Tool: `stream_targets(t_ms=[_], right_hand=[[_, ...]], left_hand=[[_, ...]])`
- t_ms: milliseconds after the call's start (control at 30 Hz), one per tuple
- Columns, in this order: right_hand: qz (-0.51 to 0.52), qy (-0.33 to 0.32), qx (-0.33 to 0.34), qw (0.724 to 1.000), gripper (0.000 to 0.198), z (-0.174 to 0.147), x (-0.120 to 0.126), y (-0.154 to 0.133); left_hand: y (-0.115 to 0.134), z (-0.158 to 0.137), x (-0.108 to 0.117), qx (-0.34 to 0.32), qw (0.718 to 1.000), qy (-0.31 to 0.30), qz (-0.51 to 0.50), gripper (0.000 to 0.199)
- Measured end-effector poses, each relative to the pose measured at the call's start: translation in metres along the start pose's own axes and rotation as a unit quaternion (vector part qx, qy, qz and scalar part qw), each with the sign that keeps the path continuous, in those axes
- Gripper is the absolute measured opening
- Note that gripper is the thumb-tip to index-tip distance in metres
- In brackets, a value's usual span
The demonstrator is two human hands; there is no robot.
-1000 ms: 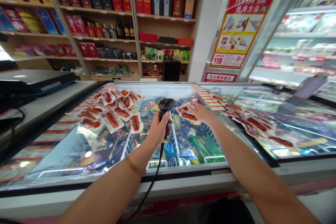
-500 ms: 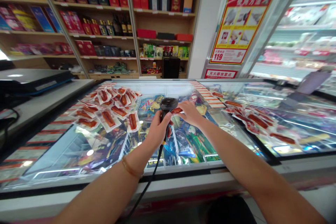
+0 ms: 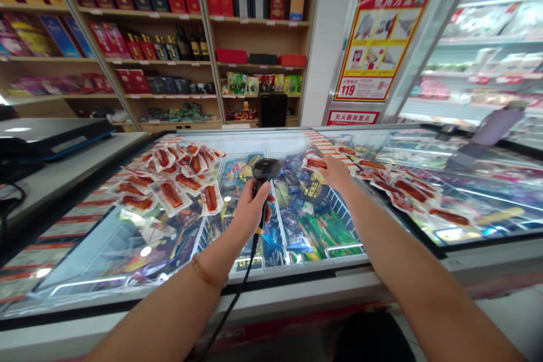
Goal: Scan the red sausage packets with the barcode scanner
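A: Entries, left to right?

B: Piled packets [image 3: 172, 192], on freezer glass [image 3: 99, 257]; your left hand [image 3: 250, 206], fingers wrapped round the scanner [image 3: 266, 168]; sausage packet [image 3: 316, 163], against your right hand [image 3: 338, 173], pinch or mere touch, cannot tell; best keep scanner steady, wrapper flat, fingers off its face.

A: Changes?

B: Sausage packet, beside scanner half a second ago; now farther right, apart.

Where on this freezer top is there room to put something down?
Bare glass lies at front left, between the heaped sausage packs and the freezer's front edge. Another patch lies between the left hand, which holds a scanner, and the right forearm. Crowded spots: that heap and the packs on the right pane.
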State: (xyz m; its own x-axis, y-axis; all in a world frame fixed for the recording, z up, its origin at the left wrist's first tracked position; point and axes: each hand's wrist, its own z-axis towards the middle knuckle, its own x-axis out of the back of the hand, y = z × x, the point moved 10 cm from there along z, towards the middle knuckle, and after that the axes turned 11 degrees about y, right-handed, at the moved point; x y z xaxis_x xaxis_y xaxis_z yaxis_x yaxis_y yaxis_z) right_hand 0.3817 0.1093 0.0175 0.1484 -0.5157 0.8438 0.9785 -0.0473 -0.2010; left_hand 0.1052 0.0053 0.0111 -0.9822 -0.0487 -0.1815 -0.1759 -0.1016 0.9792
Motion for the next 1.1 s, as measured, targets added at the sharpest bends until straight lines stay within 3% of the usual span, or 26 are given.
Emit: stream_targets(t_ms=[133, 267, 400, 800, 1100], right_hand=[[0.099, 0.058, 0.044, 0.992, 0.04, 0.0, 0.016, -0.026], [0.201, 0.135, 0.115, 0.963, 0.042, -0.007, 0.036, -0.06], [0.256, 0.169, 0.165, 0.937, 0.043, -0.017, 0.046, -0.08], [0.275, 0.185, 0.181, 0.926, 0.045, -0.024, 0.057, -0.091], [0.26, 0.147, 0.145, 0.943, 0.048, -0.024, 0.057, -0.092]], left_hand=[[0.002, -0.002, -0.001, -0.004, 1.0, -0.009, -0.001, 0.048], [0.007, -0.003, -0.002, -0.026, 0.999, -0.022, -0.008, 0.047], [0.008, -0.003, 0.0, -0.03, 0.999, -0.017, -0.013, 0.046], [0.012, -0.009, -0.008, -0.042, 0.998, -0.052, 0.011, 0.045], [0.012, -0.01, -0.007, -0.045, 0.998, -0.051, 0.013, 0.043]])
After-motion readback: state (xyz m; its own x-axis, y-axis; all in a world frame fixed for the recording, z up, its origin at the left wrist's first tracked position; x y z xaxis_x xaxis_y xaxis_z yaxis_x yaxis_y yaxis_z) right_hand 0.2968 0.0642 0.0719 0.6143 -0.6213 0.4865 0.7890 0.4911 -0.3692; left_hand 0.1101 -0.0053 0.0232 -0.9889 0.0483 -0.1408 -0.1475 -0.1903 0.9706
